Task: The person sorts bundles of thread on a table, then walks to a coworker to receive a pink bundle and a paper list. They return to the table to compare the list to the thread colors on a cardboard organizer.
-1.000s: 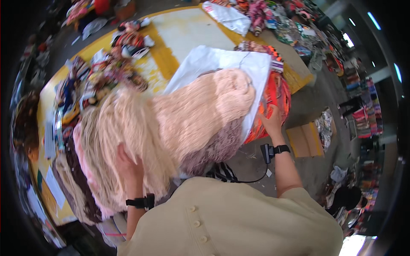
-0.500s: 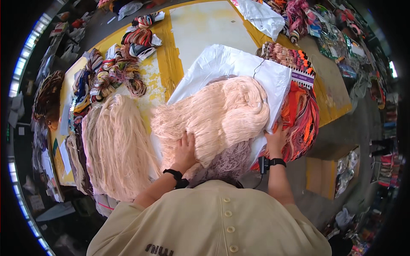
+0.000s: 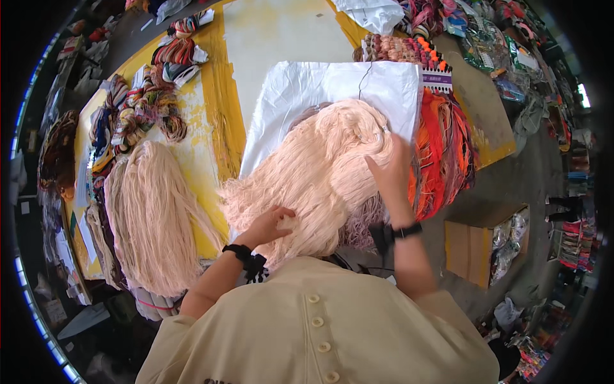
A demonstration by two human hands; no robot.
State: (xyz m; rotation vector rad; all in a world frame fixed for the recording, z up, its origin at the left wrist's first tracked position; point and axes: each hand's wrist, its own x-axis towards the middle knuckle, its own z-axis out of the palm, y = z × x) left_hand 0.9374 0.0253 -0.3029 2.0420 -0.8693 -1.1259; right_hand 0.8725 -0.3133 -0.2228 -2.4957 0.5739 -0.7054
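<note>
The left grip [image 3: 268,228] lies on the near, lower-left part of a pale peach skein [image 3: 326,166], fingers curled into the strands; whether they pinch any is hard to tell at this angle. The right grip [image 3: 395,169] is spread, thumb apart from the fingers, at the skein's right edge near its looped upper end; it is slightly blurred, so contact there is uncertain.

The skein lies slantwise, frayed end to the lower left, over mauve-grey yarn [image 3: 363,224] that shows below it and at its upper left. Under both is a white plastic sheet [image 3: 275,96] on the yellow-and-white desk [image 3: 220,115].

Just right of the sheet, orange and red yarn [image 3: 440,157] hangs below a punched card [image 3: 437,79] with a purple band. To the left, another pale peach bundle [image 3: 150,217] drapes over the desk's near edge, with multicoloured skeins [image 3: 144,109] behind it. Farther right, an open cardboard box [image 3: 467,253] on the floor [image 3: 425,256] holds clear plastic packages [image 3: 508,243].
</note>
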